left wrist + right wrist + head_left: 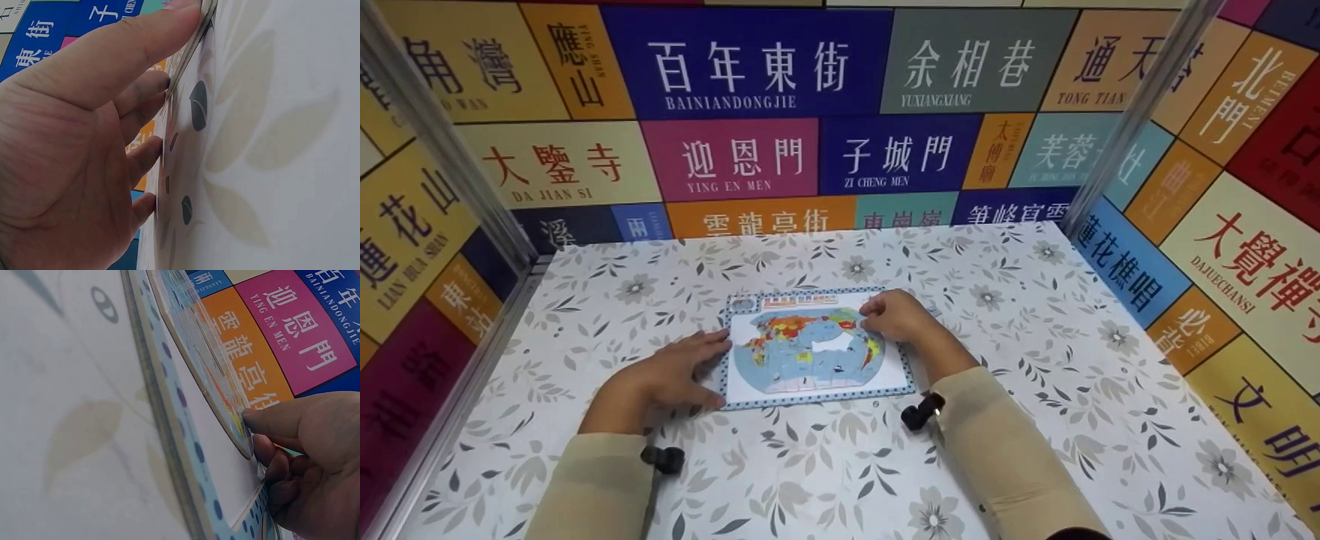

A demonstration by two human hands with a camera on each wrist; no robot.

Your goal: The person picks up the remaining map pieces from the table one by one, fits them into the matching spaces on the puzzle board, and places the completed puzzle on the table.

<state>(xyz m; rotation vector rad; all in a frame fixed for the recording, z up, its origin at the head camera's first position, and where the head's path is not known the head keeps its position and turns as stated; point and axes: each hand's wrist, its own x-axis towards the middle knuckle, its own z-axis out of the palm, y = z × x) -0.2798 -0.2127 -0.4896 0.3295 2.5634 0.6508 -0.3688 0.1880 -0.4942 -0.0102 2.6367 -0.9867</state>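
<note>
From my end, the widest way in is over the near edge of the map board point(817, 400), across the worktop point(780, 465) between the two sleeves. The board lies flat and low, so I can pass above its middle. The left hand point(682, 367) blocks its left edge; the right hand point(896, 315) covers the upper right. I see dark wrist cameras point(663, 459) jutting inward from both cuffs, narrowing that lane. Behind the board, floral worktop gives room up to the back wall point(750, 64); side walls bound the rest.

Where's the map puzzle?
In the head view, the map puzzle lies on the table, left hand at its left edge, right hand at its upper right.
</note>
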